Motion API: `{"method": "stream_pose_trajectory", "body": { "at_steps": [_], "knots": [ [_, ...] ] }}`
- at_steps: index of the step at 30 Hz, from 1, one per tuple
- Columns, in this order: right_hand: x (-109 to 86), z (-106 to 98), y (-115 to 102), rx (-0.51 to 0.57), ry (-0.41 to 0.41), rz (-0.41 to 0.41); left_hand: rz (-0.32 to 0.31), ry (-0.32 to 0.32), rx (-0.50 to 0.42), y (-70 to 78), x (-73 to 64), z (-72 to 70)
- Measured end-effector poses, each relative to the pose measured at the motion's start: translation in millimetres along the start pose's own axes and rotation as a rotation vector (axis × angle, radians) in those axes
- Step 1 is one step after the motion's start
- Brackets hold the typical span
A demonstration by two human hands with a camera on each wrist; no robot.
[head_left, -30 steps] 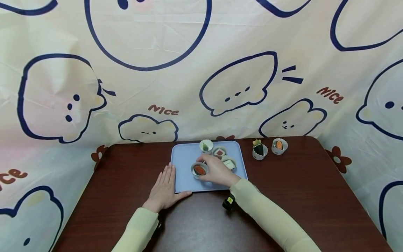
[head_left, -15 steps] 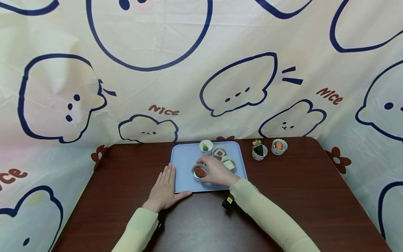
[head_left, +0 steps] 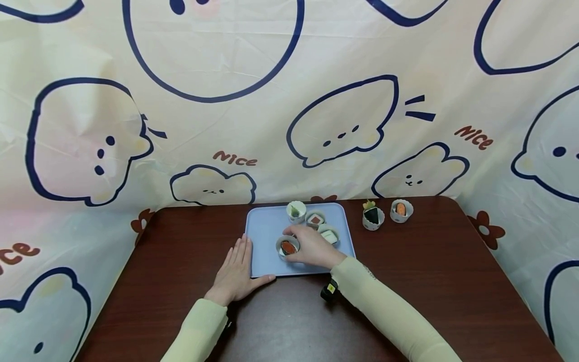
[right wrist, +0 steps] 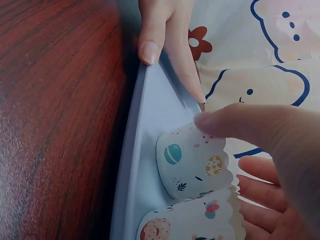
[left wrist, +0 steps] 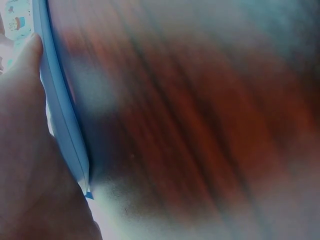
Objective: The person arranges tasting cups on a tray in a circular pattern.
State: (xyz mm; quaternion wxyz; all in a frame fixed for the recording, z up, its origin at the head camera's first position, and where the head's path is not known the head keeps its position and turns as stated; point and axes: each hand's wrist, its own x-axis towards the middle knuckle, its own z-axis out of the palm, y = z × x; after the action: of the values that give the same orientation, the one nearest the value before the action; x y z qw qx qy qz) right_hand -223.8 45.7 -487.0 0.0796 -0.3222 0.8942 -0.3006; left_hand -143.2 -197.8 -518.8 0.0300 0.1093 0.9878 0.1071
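Observation:
In the head view my right hand holds a small paper baking cup by its sides. Inside that cup lies a sushi piece with an orange-red top. The right wrist view shows the thumb against the rim of the patterned cup, whose base is at the blue tray. My left hand lies flat at the tray's left front corner, fingers straight along the edge and thumb at the front rim. The left wrist view shows only part of that hand beside the tray edge.
Farther back on the tray stand cups with a green piece, a red-and-white piece and a pale piece. Right of the tray, on the brown table, are cups with a dark triangle and an orange piece.
The cup in my right hand has shifted very slightly to the right. My left hand has stayed in place on the tray's corner.

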Motion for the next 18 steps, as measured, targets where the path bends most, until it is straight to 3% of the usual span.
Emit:
{"method": "stream_pose_trajectory", "body": {
  "at_steps": [18],
  "knots": [
    [-9.7,-8.7,0.5,-0.011,-0.014,-0.041,0.004,0.009,-0.004,-2.8,1.3,2.9]
  ]
}}
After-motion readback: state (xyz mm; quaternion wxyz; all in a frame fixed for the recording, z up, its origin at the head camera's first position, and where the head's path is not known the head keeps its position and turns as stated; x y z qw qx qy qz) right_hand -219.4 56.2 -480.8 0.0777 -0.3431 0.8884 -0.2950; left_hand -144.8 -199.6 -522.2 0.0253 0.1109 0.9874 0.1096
